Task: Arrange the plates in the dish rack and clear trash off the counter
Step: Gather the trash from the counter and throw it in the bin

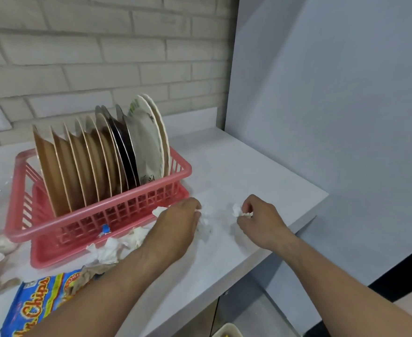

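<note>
plates (98, 154) racked, trash remains
my left hand (178, 222) and right hand (258, 215) each clutch tissue scraps (236, 210); chips wrapper (34, 300), wads (112, 251) wait

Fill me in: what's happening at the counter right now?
A person is clearing trash. The plates already stand upright in the pink rack. The right hand pinches a crumpled tissue. The left hand curls its fingers over scraps by the rack's front corner. More wads and a chips bag lie on the counter in front of the rack.
</note>
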{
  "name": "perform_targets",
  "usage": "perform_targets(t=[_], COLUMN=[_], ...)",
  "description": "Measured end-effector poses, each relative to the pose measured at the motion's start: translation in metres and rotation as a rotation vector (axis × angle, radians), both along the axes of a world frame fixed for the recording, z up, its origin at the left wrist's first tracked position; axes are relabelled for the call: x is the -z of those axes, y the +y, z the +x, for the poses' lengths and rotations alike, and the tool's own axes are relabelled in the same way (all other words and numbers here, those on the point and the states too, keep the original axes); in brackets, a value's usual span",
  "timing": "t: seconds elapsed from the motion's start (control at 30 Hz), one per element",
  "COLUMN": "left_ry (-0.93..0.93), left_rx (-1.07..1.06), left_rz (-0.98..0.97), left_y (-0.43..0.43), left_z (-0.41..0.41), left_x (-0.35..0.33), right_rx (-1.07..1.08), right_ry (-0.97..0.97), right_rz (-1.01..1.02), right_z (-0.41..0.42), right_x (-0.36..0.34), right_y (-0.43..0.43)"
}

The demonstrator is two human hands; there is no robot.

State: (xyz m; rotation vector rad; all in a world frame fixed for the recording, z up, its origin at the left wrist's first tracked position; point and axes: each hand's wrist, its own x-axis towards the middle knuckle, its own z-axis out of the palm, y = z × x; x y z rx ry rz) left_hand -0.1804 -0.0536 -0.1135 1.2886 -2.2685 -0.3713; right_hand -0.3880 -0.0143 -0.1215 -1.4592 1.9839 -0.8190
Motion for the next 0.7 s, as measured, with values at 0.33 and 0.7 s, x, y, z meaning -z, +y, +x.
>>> perform_targets(t=[0.33, 0.7], left_ry=[0.178, 0.177], left_rx=[-0.177, -0.237], left_rz=[-0.009, -0.041], left_y=[-0.012, -0.006], left_z=[0.067, 0.088], left_x=[-0.025, -0.013], right_rx=[-0.352, -0.521], right_ry=[0.153, 0.733], right_rz=[0.016, 0.052], right_z=[0.080, 0.103], right_x=[0.002, 0.015], right_y=[-0.025, -0.051])
